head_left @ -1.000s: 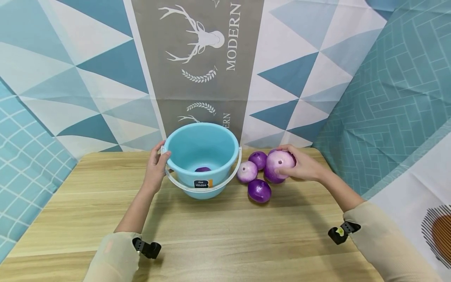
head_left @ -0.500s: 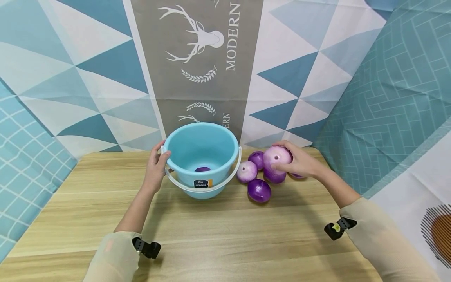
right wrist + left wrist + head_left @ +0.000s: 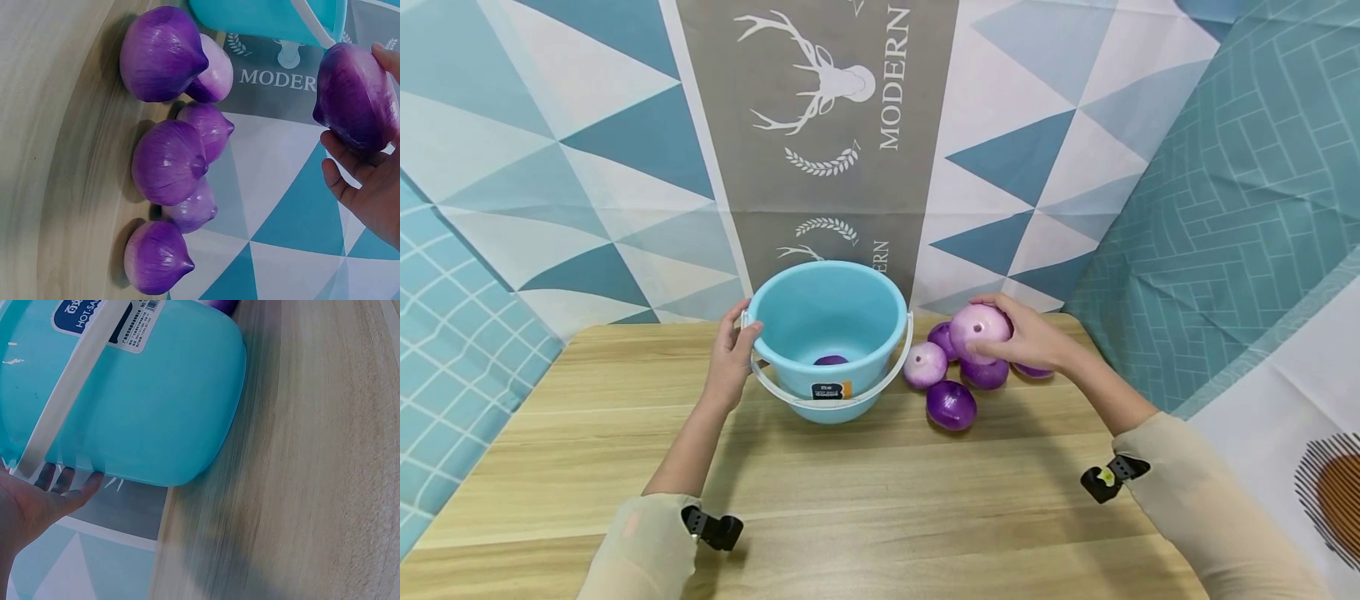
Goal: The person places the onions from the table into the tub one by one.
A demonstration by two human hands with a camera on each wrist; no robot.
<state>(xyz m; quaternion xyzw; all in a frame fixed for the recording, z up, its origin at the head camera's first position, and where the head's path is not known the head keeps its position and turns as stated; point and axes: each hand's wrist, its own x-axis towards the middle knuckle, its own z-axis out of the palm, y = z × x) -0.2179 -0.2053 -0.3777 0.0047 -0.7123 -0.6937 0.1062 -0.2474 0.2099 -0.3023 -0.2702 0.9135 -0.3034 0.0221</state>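
A light blue bucket (image 3: 793, 378) with a white handle stands toward the back of the table. My left hand (image 3: 727, 358) grips its left rim, thumb over the edge; the left wrist view shows the fingers (image 3: 65, 481) against the outer wall. Inside the bucket lies one purple onion (image 3: 831, 360). My right hand (image 3: 1033, 337) holds a purple-and-white onion (image 3: 979, 329) between thumb and fingers, raised over the others. In the right wrist view this onion (image 3: 350, 94) is well apart from the group of onions (image 3: 165, 162) on the table.
Right of the bucket sit several more purple onions, among them a front one (image 3: 952, 406), a pale one (image 3: 926, 365) and one at the far right (image 3: 1033, 372). A patterned cloth backdrop (image 3: 820, 183) rises behind the wooden table (image 3: 880, 500).
My right hand has carried its onion up and to the left, uncovering the onions beneath and at the far right. My left hand and the bucket have stayed in place.
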